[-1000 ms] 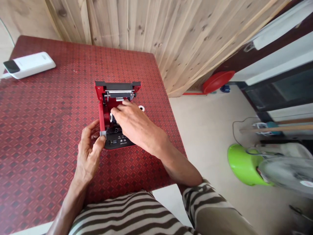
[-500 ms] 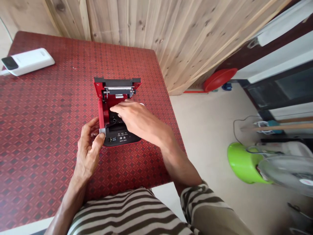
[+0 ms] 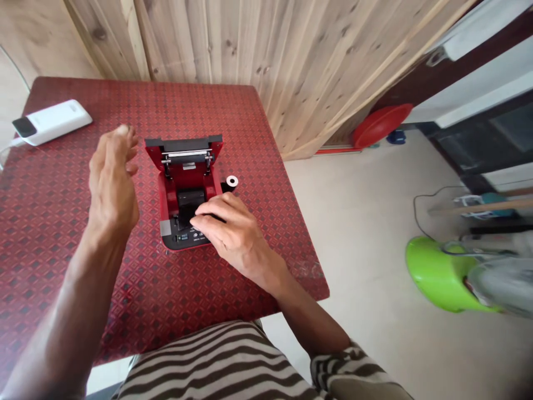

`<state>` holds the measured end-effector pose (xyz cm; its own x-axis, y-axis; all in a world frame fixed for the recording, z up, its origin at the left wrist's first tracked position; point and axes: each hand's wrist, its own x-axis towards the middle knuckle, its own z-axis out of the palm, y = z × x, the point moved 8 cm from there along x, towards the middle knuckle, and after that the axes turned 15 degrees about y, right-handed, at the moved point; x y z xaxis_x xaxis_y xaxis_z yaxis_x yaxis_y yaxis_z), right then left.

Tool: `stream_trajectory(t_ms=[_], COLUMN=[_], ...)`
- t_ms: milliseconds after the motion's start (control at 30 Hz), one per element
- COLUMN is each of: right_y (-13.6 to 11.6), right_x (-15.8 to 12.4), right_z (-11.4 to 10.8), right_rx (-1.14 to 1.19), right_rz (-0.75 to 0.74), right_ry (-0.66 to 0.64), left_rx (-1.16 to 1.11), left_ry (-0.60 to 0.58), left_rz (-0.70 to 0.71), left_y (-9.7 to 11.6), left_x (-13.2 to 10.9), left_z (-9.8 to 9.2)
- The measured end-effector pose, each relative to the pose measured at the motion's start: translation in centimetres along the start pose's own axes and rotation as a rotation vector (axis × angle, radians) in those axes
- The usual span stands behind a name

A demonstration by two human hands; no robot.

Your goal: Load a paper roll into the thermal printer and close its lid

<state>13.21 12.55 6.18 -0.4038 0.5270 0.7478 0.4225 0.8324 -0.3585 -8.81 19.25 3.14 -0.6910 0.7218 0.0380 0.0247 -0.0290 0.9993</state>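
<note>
Left hand (image 3: 113, 178) has lifted off the printer (image 3: 185, 191), mid-table, edges clear.

red patterned table (image 3: 62, 233), white power bank (image 3: 52, 121) near its far left corner, wooden plank wall (image 3: 250, 44) behind, red basin (image 3: 381, 125) on the floor, green plastic object (image 3: 437, 275) at right, striped clothing (image 3: 216, 364)

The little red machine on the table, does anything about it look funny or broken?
Nothing looks broken. The small red printer has its lid flipped open, showing the black inside. A small white paper roll sits on the red patterned table beside it, not inside. The right hand rests on its front; the left hand is lifted clear.
</note>
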Motion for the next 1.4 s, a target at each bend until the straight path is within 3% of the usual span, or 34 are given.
stream_trajectory(t_ms=[100, 167, 367, 500, 600, 767, 1000, 1200, 1400], right_y=[-0.5, -0.7, -0.9, -0.9, -0.8, -0.6, -0.2, 0.1, -0.2], right_x=[-0.8, -1.2, -1.8, -2.0, -2.1, -2.2, -2.3, -2.5, -3.6], right_z=[-0.6, -0.8, -0.9, -1.0, -1.0, -1.5, -0.9, -0.8, -3.5], right_rx=[-0.066, -0.097, -0.167, -0.197, -0.224, -0.232, -0.163, -0.137, -0.162], right_rz=[-0.042, -0.046, -0.059, -0.04, 0.012, 0.092, 0.136, 0.169, 0.168], right_ry=[0.127, 0.169, 0.194, 0.179, 0.139, 0.213, 0.183, 0.148, 0.339], left_rx=[-0.034, -0.05, -0.092, -0.055, -0.039, -0.011, -0.005, -0.038, -0.097], left_ry=[0.033, -0.016, -0.177, -0.171, -0.186, -0.182, -0.2, -0.152, -0.131], left_rz=[-0.1, -0.151, -0.256, -0.283, -0.262, -0.192, -0.15, -0.203, -0.234], left_y=[-0.1, -0.6, -3.1, -5.0, -5.6, -5.6, -5.5, -5.8, -5.4], left_x=[1.6, 1.1, -4.7, -7.3, -7.7, -7.6, -7.8, -7.7, -9.7], left_z=[2.4, 2.9, -0.3, -2.0, -2.0, -2.1, -2.4, -2.6, -4.0])
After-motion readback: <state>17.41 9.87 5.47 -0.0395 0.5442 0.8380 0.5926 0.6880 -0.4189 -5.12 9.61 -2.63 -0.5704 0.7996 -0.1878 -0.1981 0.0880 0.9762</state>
